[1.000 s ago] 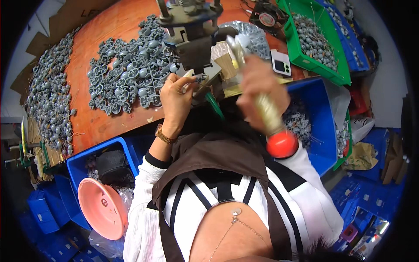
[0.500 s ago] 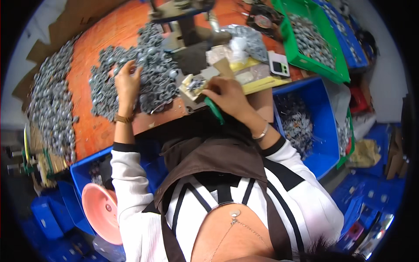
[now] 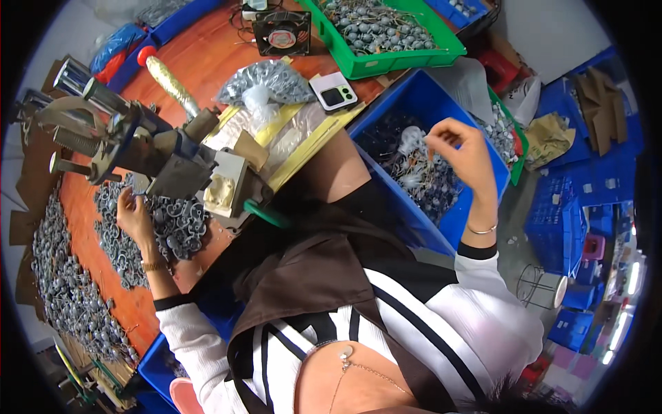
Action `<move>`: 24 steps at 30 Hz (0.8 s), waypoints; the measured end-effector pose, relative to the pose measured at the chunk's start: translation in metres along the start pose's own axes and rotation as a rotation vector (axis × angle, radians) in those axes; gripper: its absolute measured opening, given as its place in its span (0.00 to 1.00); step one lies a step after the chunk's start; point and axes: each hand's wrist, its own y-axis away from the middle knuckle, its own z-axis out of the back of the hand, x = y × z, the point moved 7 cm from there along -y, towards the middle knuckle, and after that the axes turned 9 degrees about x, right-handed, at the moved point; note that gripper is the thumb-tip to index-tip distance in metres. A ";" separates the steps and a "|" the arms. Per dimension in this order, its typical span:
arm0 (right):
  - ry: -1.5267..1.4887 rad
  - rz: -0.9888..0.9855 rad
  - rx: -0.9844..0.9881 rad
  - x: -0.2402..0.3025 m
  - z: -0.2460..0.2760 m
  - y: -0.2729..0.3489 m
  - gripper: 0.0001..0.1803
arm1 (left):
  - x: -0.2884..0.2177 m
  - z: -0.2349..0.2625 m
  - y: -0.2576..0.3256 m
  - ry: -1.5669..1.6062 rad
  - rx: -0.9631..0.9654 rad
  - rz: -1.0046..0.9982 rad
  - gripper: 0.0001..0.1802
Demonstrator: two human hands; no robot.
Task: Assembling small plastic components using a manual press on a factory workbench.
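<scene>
My left hand (image 3: 134, 219) is at the pile of small grey looped parts (image 3: 176, 224), beside the bench press (image 3: 148, 155). Its thumb and fingers are drawn together; what lies between them is too small to make out. Over the blue bin (image 3: 447, 238) at the right, my right hand (image 3: 467, 153) hangs with bent fingers apart. Just off its fingertips is a pale, blurred clump (image 3: 412, 141) above the dark and whitish parts in the bin. A cream-coloured block fixture (image 3: 219, 193) stands at the press's foot.
A press lever with a red knob (image 3: 147, 55) rises behind. Nearby lie a bag of grey parts (image 3: 269, 79), a phone (image 3: 334, 93) and a small fan (image 3: 281, 34). A green tray (image 3: 358, 67) holds more parts. Another grey heap (image 3: 65, 276) covers the table's left.
My right hand has left the fixture and swung right over the blue bin. The small part seen in the fixture no longer shows there. The view has turned right; my left hand stays by the pile.
</scene>
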 end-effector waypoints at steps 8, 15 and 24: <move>0.235 0.224 -0.411 -0.050 0.057 -0.132 0.11 | -0.059 0.002 0.049 0.665 0.024 0.090 0.19; 1.204 0.022 -0.669 -0.122 0.100 -0.298 0.10 | -0.083 -0.015 0.100 0.773 0.065 0.101 0.11; -0.026 0.205 -0.495 -0.065 0.193 -0.318 0.11 | -0.167 -0.051 0.136 0.159 0.186 -0.368 0.20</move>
